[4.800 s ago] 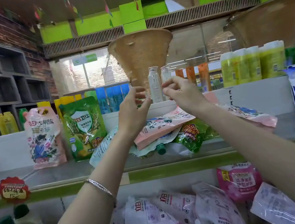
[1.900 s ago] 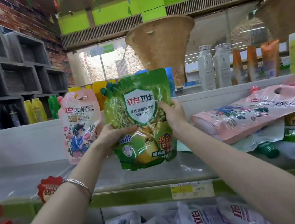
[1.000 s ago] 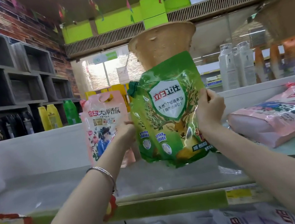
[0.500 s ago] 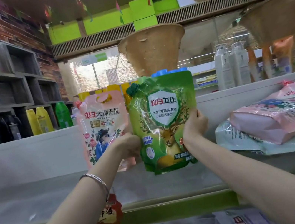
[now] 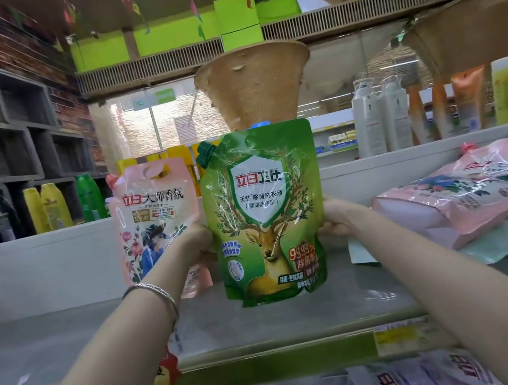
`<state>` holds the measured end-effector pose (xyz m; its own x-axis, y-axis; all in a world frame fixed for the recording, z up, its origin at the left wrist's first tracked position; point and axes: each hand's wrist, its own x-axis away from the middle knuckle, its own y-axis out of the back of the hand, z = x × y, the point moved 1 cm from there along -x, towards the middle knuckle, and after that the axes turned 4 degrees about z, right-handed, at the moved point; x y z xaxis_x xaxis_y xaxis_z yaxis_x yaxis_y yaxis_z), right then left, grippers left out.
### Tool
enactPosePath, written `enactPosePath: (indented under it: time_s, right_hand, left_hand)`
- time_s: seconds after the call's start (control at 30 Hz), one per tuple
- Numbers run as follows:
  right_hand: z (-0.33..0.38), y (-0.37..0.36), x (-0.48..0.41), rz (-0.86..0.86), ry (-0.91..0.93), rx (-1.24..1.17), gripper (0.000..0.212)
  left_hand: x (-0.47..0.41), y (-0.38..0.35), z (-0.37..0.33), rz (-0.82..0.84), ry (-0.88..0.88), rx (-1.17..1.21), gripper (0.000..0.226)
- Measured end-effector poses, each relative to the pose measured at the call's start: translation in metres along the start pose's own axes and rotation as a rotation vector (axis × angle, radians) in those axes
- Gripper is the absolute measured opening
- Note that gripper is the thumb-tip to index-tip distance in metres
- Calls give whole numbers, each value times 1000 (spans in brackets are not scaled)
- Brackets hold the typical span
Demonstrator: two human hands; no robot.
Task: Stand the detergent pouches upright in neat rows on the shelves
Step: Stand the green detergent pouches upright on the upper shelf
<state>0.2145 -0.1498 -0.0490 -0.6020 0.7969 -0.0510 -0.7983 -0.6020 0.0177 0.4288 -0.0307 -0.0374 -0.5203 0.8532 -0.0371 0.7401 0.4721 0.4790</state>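
Green pouch [image 5: 266,213] straightened upright | spout [image 5: 205,155] uppermost | left hand [image 5: 196,245], right hand [image 5: 334,219] grip

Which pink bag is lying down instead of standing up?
The pink pouch on the right, lying flat on its side. The other pink pouch stands upright beside the green pouch.

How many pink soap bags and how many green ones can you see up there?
Pink: 2, the standing pink pouch and the lying pink pouch.
Green: 1, the green pouch, held between the left hand and the right hand.
Total: 3.
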Motion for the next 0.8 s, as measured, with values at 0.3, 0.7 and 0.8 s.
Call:
enactPosePath:
  time_s: [0.3, 0.7, 0.8]
  right_hand:
    - [3, -3, -18, -157, 121, -83, 33]
    - [18, 18, 29, -84, 69, 679, 28]
    - [20, 14, 46, 202, -129, 715, 32]
  left_hand:
    - [-15, -9, 2, -83, 66, 128, 25]
    - [33, 15, -5, 199, 49, -208, 23]
    - [45, 15, -7, 346, 27, -201, 29]
